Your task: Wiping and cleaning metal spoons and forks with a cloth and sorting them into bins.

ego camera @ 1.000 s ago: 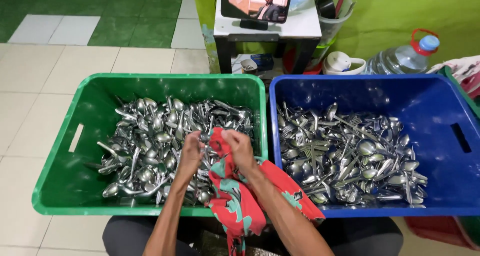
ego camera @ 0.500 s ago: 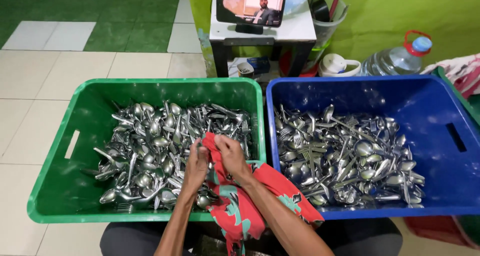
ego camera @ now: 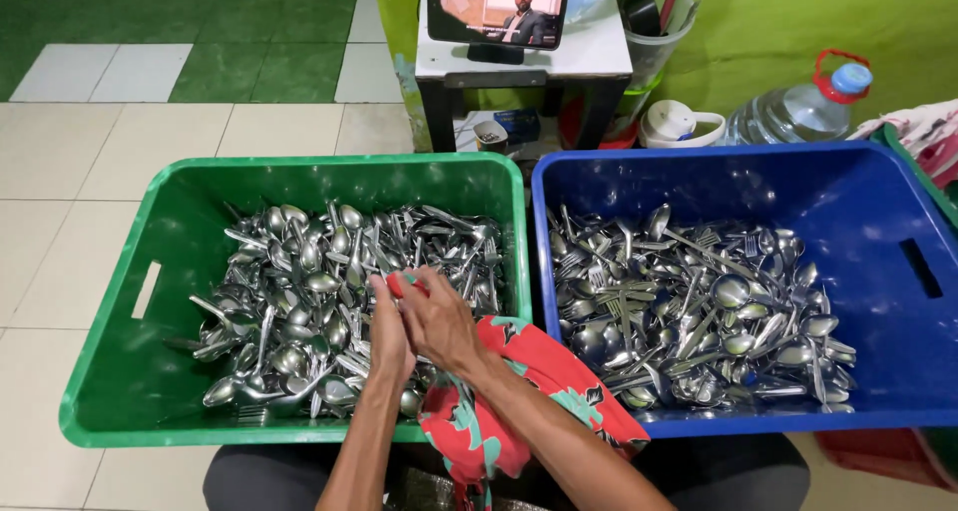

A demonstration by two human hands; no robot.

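Note:
My left hand [ego camera: 387,333] and my right hand [ego camera: 439,321] are pressed together over the near right part of the green crate [ego camera: 110,371]. Both grip a red cloth with green patterns [ego camera: 519,391], which drapes down over the crate's rim onto my lap. Whatever is wrapped inside the cloth between my palms is hidden. The green crate holds a heap of steel spoons and forks [ego camera: 299,291]. The blue crate [ego camera: 898,222] to the right holds a second heap of steel cutlery [ego camera: 689,311].
Behind the crates stands a small white table [ego camera: 524,57] with a phone playing a video [ego camera: 497,8]. A big water bottle with a blue cap [ego camera: 798,107] and a white lidded container [ego camera: 679,124] sit at the back right. Tiled floor lies to the left.
My hands have stayed over the green crate and closed tighter together on the cloth; less of the red cloth shows above my fingers. The camera has tilted slightly.

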